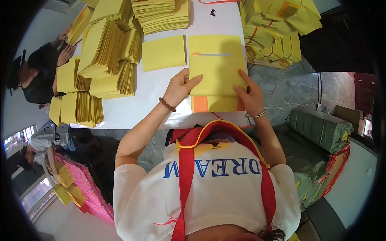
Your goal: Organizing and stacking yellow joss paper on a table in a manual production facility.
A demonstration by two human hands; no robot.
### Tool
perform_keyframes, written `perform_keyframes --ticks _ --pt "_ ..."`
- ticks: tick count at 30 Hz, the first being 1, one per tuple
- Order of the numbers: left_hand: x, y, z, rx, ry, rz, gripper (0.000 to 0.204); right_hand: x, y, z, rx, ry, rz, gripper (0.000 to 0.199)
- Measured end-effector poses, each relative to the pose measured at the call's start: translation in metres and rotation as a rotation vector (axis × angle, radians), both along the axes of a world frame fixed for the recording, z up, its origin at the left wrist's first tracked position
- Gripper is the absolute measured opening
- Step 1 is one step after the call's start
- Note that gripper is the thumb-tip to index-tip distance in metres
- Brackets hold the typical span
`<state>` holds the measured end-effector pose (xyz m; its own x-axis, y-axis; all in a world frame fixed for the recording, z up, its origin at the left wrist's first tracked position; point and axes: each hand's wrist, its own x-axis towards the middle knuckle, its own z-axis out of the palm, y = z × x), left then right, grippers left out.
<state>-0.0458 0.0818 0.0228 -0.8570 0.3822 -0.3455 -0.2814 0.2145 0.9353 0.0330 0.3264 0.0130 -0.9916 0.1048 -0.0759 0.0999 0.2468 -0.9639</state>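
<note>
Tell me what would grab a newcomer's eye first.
First, the folded yellow piece between the left hand and right hand, near the front edge of the white table. Then the high yellow stacks on the table's left, and the red straps over the white shirt below.

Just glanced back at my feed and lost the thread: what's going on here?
The person's left hand and right hand hold a flat, rectangular yellow paper-like piece by its opposite sides, thumbs on its face, near the edge of a white table. A separate yellow rectangle lies just left, with stacks of similar yellow pieces farther left. Beyond them, a dark-clothed co-worker handles another yellow piece.
</note>
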Motion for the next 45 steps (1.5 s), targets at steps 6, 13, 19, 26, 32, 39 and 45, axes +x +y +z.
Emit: perform_keyframes --ticks 6,13,19,26,32,39,45 --pt "0.001 -0.003 -0.013 0.029 -0.001 0.017 0.025 -0.003 -0.004 -0.001 0.019 0.01 -0.072 0.053" --pt "0.0 -0.001 0.02 -0.306 0.475 0.089 0.031 -0.003 -0.004 -0.002 -0.061 -0.046 -0.081 0.052" --pt "0.011 0.038 0.034 -0.521 1.223 -0.281 0.048 -0.002 -0.008 0.0 -0.026 -0.017 -0.107 0.053" --pt "0.012 0.05 0.004 -0.605 1.213 -0.411 0.049 0.009 -0.012 0.024 0.476 -0.017 -0.059 0.055" --pt "0.01 0.047 0.001 -0.564 1.231 -0.445 0.055 0.031 -0.023 0.006 0.994 0.211 0.211 0.063" --pt "0.011 0.043 -0.001 -0.529 1.265 -0.515 0.064 0.032 -0.002 -0.005 0.71 0.228 0.27 0.062" --pt "0.02 0.055 0.003 -0.8 1.438 -0.516 0.057 0.044 -0.012 -0.016 0.505 0.526 -0.045 0.066"
